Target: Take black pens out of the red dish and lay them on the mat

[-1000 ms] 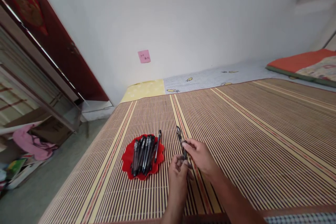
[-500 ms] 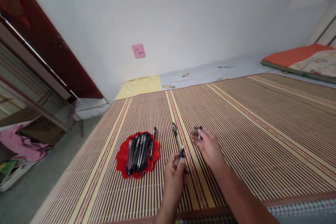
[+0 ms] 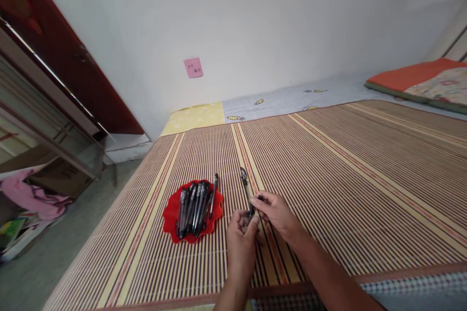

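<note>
dish (image 3: 171,214): red | pens (image 3: 193,204): black | mat (image 3: 328,165): brown-yellow stripes | note (image 3: 193,67): pink

Striped bamboo mat (image 3: 346,165) across the bed, patterned sheet (image 3: 284,99) showing at its far edge. Pink sticky note (image 3: 193,67) on the white wall; orange-edged cushion (image 3: 419,77) far right. Dark red cabinet (image 3: 54,53) at left, pink cloth (image 3: 29,194) below it.

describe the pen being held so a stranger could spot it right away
On the striped bamboo mat, just right of the red scalloped dish piled with black pens, the left hand and right hand meet. Between them stands one clear-barrelled pen, the only one outside the dish.
</note>
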